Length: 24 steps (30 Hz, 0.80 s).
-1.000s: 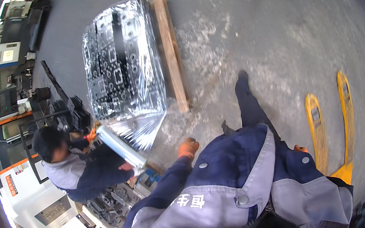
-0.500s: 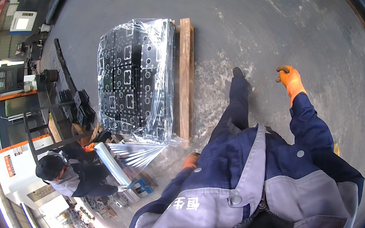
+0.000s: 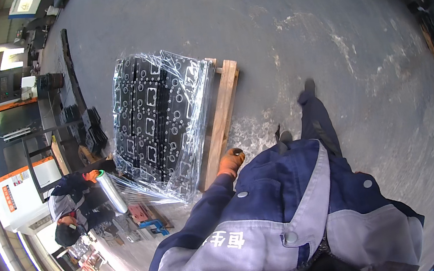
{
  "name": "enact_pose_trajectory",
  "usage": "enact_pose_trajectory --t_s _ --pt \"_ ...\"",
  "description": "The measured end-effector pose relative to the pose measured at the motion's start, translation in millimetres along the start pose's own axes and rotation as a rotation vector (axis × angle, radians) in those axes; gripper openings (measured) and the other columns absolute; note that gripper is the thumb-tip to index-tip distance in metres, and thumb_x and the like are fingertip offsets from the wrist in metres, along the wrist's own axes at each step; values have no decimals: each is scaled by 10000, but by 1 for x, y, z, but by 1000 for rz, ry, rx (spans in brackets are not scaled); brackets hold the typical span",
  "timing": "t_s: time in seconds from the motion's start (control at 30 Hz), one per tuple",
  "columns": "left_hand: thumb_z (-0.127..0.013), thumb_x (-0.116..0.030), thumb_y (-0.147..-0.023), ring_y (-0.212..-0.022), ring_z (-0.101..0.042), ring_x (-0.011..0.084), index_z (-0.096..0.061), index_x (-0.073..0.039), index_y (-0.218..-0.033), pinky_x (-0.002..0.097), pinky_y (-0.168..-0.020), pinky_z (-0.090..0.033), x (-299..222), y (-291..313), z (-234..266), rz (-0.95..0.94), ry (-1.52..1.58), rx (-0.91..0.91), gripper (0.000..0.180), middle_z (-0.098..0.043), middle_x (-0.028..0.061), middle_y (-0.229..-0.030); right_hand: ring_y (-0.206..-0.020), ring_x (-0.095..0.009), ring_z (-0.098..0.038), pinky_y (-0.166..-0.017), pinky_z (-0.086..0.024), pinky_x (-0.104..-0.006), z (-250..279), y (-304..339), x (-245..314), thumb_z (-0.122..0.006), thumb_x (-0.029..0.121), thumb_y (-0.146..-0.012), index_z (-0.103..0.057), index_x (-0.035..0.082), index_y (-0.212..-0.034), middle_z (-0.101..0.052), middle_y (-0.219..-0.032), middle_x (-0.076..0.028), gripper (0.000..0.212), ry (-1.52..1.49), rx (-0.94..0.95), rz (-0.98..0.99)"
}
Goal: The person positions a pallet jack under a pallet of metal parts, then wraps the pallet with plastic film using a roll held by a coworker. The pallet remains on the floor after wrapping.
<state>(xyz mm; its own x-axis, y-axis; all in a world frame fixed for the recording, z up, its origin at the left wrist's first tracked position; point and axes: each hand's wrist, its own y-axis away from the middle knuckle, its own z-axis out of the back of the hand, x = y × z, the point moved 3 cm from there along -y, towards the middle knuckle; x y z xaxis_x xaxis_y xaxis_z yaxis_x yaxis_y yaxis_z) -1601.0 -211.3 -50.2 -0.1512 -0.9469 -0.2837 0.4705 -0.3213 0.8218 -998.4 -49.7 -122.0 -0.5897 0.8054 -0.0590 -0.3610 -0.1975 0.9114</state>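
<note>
My left hand, in an orange work glove with dark fingertips, hangs beside my hip with its fingers curled in and nothing visible in them. It is nearest to the wooden pallet, apart from it as far as I can see. On the pallet lies a stack of dark metal plates with round holes and square cutouts, wrapped in clear stretch film. My right hand is out of sight behind my body.
At the left a co-worker in orange gloves holds a roll of film, its web stretched to the stack. Behind stand a white and orange machine and dark stacked parts. Grey concrete floor lies ahead and right.
My left hand has swung forward and up; my right hand has dropped back out of view. My other leg is now ahead. The co-worker has shifted with the film roll.
</note>
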Motion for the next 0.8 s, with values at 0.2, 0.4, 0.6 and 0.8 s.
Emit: enact_pose_trajectory --t_s 0.2,0.4,0.6,0.8 --pt "-692 -312 -809 -1043 -680 302 -701 -103 -1132 384 -899 -512 -112 -80 16 200 1 74 385 -721 152 -1099 -689 -347 -682 -631 -537 -461 62 -13 249 -564 246 -892 -636 -72 -820 -684 -756 -211 334 610 -259 500" --pt "-702 -381 -811 -1071 -670 339 -666 -111 -1188 406 -899 -513 -183 -112 22 345 15 167 465 -713 158 -1119 -454 -211 -557 -452 -440 -380 66 56 616 -626 402 -933 -595 -26 -697 -596 -573 -118 490 107 -6 769" --pt "-681 -373 -811 -1019 -677 359 -676 -113 -1123 413 -870 -514 -223 -137 44 466 104 182 406 -715 171 -1087 -593 -166 -619 -631 -484 -311 -33 154 871 -588 331 -933 -682 -30 -866 -661 -673 -96 379 218 -69 1088" --pt "-649 -321 -800 -1019 -667 378 -690 -62 -1071 429 -877 -505 -274 -290 160 525 70 -19 377 -709 222 -1018 -620 -154 -639 -651 -493 -316 -160 181 983 -605 349 -925 -692 -13 -844 -671 -666 -81 382 441 68 985"
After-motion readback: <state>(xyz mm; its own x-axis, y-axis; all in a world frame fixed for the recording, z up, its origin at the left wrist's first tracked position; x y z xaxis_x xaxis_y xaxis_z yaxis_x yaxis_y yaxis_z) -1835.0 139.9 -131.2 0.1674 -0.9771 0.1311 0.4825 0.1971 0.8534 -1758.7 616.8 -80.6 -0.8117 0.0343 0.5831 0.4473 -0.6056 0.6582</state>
